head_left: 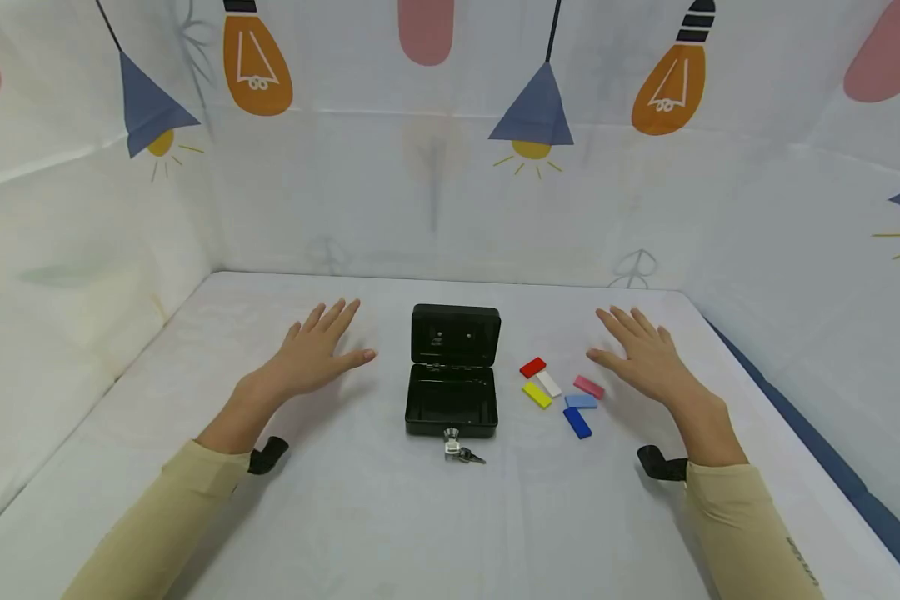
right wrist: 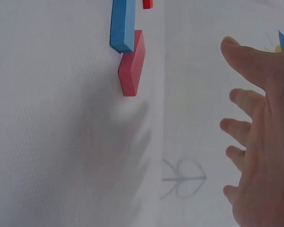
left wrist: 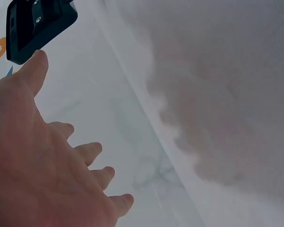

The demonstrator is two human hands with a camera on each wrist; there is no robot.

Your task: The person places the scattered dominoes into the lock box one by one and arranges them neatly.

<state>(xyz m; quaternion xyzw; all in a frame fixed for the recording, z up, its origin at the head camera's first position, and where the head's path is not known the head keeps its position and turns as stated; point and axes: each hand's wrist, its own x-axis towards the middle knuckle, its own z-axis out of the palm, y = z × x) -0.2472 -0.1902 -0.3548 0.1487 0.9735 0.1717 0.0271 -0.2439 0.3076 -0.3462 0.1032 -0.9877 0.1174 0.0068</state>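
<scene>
A black metal cash box (head_left: pixel 452 400) stands at mid-table with its lid (head_left: pixel 455 333) raised, its inside facing me. At its front hangs a silver lock (head_left: pixel 452 442) with keys (head_left: pixel 468 456) lying by it. My left hand (head_left: pixel 307 354) hovers left of the box, fingers straight and spread, holding nothing. On the other side my right hand (head_left: pixel 645 358) is held over the table with straight fingers, also holding nothing. Between it and the box lie small blocks: red (head_left: pixel 532 367), white (head_left: pixel 548 383), yellow (head_left: pixel 537 395), pink (head_left: pixel 588 387), light blue (head_left: pixel 581 402) and dark blue (head_left: pixel 577 422).
A white cloth covers the table (head_left: pixel 345 517). White curtains (head_left: pixel 435 192) printed with lamps and bulbs enclose it at the back and both sides. Black camera mounts (head_left: pixel 268 456) stick out from both wrists.
</scene>
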